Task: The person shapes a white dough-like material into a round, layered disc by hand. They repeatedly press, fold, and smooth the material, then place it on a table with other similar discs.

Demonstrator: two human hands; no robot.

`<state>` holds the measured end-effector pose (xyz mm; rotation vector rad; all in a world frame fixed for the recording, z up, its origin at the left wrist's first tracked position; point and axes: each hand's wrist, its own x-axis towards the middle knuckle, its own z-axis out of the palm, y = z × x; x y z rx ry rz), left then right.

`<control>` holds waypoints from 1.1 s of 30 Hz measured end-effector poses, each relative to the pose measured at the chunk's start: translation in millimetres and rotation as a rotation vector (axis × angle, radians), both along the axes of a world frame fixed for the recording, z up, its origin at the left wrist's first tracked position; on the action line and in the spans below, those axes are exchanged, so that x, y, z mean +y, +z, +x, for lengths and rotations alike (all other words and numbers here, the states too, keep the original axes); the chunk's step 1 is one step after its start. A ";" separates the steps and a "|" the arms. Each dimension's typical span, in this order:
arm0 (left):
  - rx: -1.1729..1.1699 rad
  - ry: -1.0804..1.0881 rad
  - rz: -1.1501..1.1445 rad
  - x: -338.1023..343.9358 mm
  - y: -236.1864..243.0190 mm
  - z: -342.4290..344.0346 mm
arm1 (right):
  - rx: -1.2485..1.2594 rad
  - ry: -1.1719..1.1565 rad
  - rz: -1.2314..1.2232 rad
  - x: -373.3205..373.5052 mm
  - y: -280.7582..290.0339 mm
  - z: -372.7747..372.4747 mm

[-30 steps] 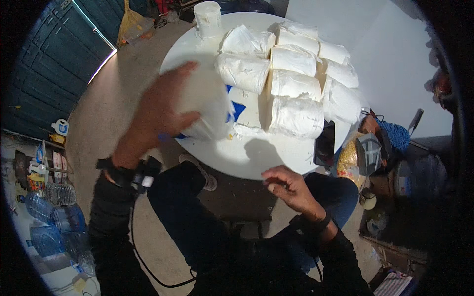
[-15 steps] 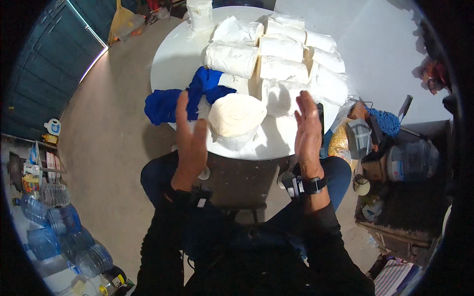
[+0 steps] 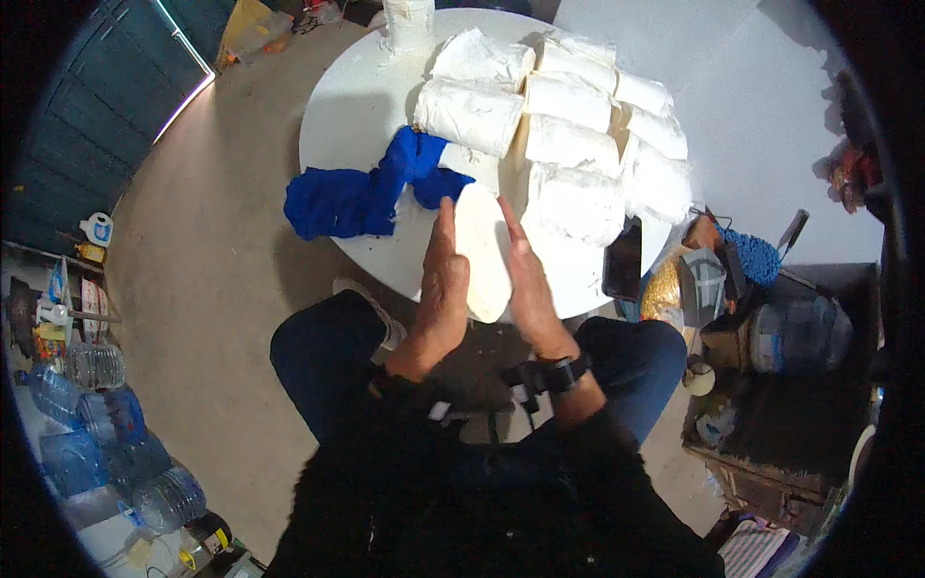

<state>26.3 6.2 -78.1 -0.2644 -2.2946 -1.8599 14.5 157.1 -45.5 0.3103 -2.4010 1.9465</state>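
Note:
Between my two hands, over the near edge of the round white table (image 3: pixel 352 106), is a pale cream, rounded stack (image 3: pixel 485 255), seen as a narrow oval. It looks like a pile of thin dough sheets, but I cannot tell for certain. My left hand (image 3: pixel 446 289) presses flat against its left side. On its right side lie the straight fingers of my right hand (image 3: pixel 533 289), with a dark watch at that wrist. A crumpled blue cloth (image 3: pixel 337 202) lies to the left of my left hand. Several white wrapped bundles (image 3: pixel 570 144) are stacked in rows beyond my hands.
A black phone (image 3: pixel 623 260) lies at the table's right edge. At the far edge stands a white container (image 3: pixel 409 24). Clear water jugs (image 3: pixel 120 424) stand low at the left; a large bottle (image 3: pixel 795 332) and a blue mop head (image 3: pixel 752 257) are at the right.
My hands were apart on either side of the stack; they have come together on it. The stack, formerly resting on the table with its round top showing, now appears narrow between my palms.

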 end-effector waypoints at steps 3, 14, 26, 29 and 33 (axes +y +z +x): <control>-0.043 0.002 0.374 -27.0 0.6 -10.6 | -0.015 -0.057 -0.150 9.8 5.2 -8.4; 0.029 -0.200 0.307 -23.6 11.0 -45.7 | 0.016 0.118 0.052 18.5 -3.4 28.9; -0.172 0.015 0.247 -29.4 1.2 -4.4 | -0.035 -0.151 -0.060 50.4 -23.1 16.6; -0.104 0.164 0.249 -36.3 -3.3 -6.9 | 0.030 -0.352 -0.085 42.2 5.5 10.5; -0.049 0.114 0.335 -37.1 -8.8 -12.1 | 0.111 -0.253 -0.062 -2.1 13.9 11.8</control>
